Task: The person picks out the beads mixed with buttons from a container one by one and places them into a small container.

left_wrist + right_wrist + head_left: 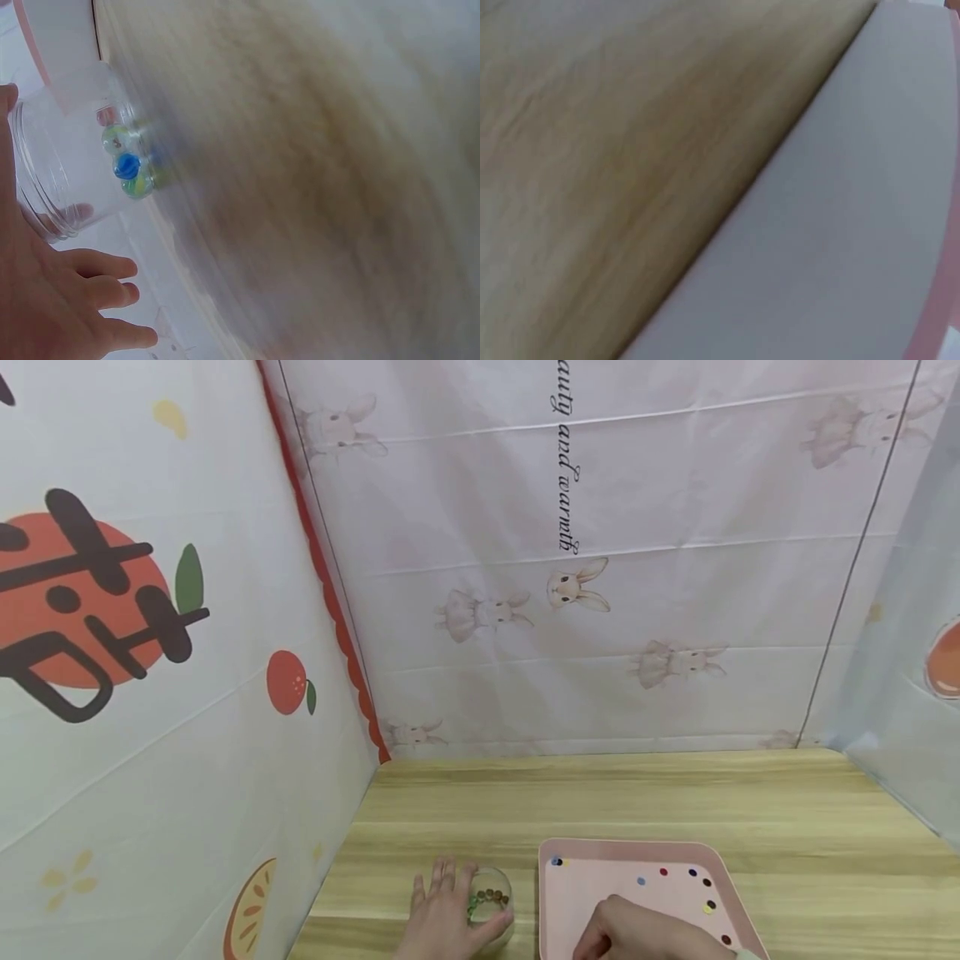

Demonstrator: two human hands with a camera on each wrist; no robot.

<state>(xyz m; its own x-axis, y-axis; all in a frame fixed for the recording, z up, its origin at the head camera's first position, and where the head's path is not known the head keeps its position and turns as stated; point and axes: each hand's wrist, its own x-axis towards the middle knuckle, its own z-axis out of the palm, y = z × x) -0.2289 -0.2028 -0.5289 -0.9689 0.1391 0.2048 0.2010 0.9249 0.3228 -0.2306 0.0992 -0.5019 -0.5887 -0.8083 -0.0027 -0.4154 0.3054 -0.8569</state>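
My left hand grips a clear jar near its mouth, thumb on one side and index finger on the other. The remaining fingers spread away from it in the left wrist view. Several glass marbles, among them blue and green ones, lie at the jar's bottom. My right hand bends down over the pink tray, its fingertips cut off at the head view's lower edge. I cannot tell whether it pinches anything. Several small coloured round pieces lie scattered in the tray.
Jar and tray stand side by side on a wood-grain tabletop, a narrow strip of table between them. The tray's outer wall fills much of the right wrist view. Printed cloth closes off the back and both sides.
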